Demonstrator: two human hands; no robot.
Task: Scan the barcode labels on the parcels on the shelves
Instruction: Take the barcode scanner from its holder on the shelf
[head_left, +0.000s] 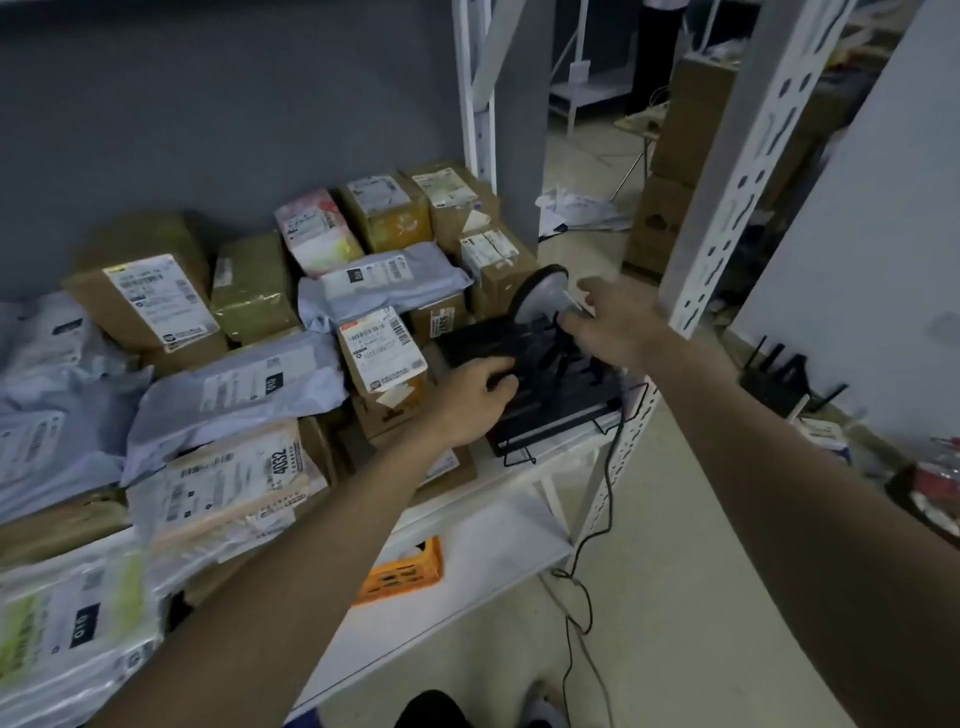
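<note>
Several labelled parcels lie packed on the white shelf (519, 467): brown cartons such as one with a big label (150, 301), grey mailer bags (234, 384) and a small carton with a barcode label (382, 348). At the shelf's right end sits a black device (561, 400). On it lies a barcode scanner with a round grey base (540, 296). My left hand (472, 397) grips the device's near left edge with curled fingers. My right hand (610, 319) reaches in from the right, thumb and fingers around the scanner's neck just behind the grey base.
A black cable (605, 499) drops from the device to the floor. A white perforated upright (748, 171) stands right of my right hand. An orange crate (402, 571) sits under the shelf. Cartons (680, 156) are stacked on the floor behind.
</note>
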